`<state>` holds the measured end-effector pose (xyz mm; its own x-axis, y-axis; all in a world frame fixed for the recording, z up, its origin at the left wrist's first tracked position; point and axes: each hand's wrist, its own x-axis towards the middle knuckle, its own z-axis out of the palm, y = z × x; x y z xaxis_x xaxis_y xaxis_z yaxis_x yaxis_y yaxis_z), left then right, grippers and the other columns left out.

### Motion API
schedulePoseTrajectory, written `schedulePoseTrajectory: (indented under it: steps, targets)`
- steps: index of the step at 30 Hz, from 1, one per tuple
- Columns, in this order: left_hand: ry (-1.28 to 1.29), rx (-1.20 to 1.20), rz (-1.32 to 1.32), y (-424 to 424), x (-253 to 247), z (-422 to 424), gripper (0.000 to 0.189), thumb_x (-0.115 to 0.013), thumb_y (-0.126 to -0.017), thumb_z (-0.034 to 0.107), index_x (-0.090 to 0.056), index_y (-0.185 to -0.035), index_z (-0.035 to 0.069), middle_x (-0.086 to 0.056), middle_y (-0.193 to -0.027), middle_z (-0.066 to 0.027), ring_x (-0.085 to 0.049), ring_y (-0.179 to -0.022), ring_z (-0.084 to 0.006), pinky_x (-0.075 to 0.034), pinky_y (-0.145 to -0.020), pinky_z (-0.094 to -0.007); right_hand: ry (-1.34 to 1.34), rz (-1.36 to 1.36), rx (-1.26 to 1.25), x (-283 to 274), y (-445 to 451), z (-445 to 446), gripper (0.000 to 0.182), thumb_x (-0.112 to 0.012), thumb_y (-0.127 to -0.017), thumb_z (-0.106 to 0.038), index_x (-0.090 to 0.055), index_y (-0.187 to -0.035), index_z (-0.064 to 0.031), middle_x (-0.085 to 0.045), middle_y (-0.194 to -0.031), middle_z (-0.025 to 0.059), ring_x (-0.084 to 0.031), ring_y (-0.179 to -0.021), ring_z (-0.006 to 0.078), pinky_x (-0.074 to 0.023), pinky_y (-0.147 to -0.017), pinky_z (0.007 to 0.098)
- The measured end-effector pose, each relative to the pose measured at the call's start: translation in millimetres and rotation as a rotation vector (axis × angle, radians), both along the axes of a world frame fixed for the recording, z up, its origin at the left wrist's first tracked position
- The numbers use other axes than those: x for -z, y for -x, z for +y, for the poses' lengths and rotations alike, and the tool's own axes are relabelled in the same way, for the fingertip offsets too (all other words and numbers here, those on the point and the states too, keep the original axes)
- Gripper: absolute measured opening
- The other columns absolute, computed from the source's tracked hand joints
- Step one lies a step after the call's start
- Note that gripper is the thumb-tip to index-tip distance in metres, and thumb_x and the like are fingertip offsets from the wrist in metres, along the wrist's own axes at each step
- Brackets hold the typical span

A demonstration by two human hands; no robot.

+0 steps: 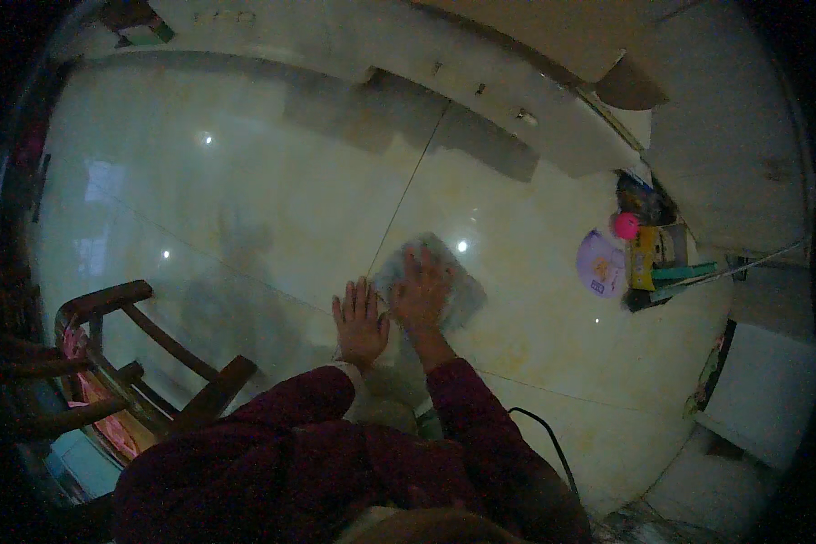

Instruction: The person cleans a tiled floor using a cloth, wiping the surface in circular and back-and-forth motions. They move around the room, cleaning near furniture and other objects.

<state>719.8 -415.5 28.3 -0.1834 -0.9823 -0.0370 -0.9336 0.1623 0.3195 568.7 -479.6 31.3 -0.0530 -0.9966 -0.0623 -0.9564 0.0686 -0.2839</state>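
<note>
A grey cloth (466,299) lies spread on the glossy tiled floor (299,197) in front of me. My right hand (420,289) presses flat on top of it, slightly blurred, and covers the cloth's middle. Just left of the cloth, my left hand (360,323) rests palm down on the bare tile with its fingers apart. It holds nothing. Both forearms are in dark red sleeves.
To the left stands an upturned wooden chair (170,340) with pink fabric. At the right, a purple round fan (600,264), a pink ball (626,226) and a yellow box (642,258) sit near the wall. A black cable or handle (551,435) curves beside my right arm.
</note>
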Motion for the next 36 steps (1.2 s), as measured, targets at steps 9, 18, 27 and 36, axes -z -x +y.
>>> schedulePoseTrajectory:
  steps: [9, 18, 27, 36]
  targets:
    - [0.039, 0.006, 0.072, 0, 24, 1, 0.068, -0.061, -0.096, 0.038, -0.042, -0.154, 0.006, -0.029, -0.167, -0.0154, -0.022, -0.156, -0.0395, -0.014, -0.122, -0.0672, 0.353, 0.163, 0.112, 29, 34, -152, 0.059, -0.059, -0.094, -0.038, -0.052, -0.150, -0.0180, -0.044, -0.156, 0.0159, -0.041, -0.142, 0.0394, -0.0260, -0.115, 0.0653]
    - [-0.107, -0.036, 0.022, 13, -1, -1, 0.061, -0.051, -0.100, 0.032, -0.043, -0.155, 0.006, -0.035, -0.164, -0.0190, -0.027, -0.154, -0.0418, -0.010, -0.123, -0.0682, 0.542, 0.283, -0.001, 38, 33, -305, 0.050, -0.059, -0.093, -0.039, -0.065, -0.137, -0.0143, -0.061, -0.142, 0.0166, -0.058, -0.127, 0.0396, -0.0433, -0.104, 0.0615]
    - [-0.015, -0.059, 0.201, 27, -23, -17, 0.067, -0.052, -0.099, 0.035, -0.037, -0.157, 0.005, -0.031, -0.165, -0.0199, -0.025, -0.154, -0.0410, -0.013, -0.122, -0.0660, 0.218, -0.447, -0.634, 50, -205, -144, 0.061, -0.073, -0.081, -0.031, -0.062, -0.138, -0.0125, -0.049, -0.153, 0.0142, -0.041, -0.145, 0.0362, -0.0202, -0.120, 0.0675]
    - [-0.003, -0.085, 0.172, -7, -14, -6, 0.067, -0.056, -0.098, 0.033, -0.039, -0.156, 0.004, -0.034, -0.164, -0.0196, -0.027, -0.154, -0.0410, -0.015, -0.122, -0.0653, -0.008, -0.311, -0.704, 34, -139, -93, 0.063, -0.076, -0.083, -0.037, -0.061, -0.140, -0.0145, -0.050, -0.155, 0.0107, -0.045, -0.143, 0.0354, -0.0257, -0.120, 0.0627]
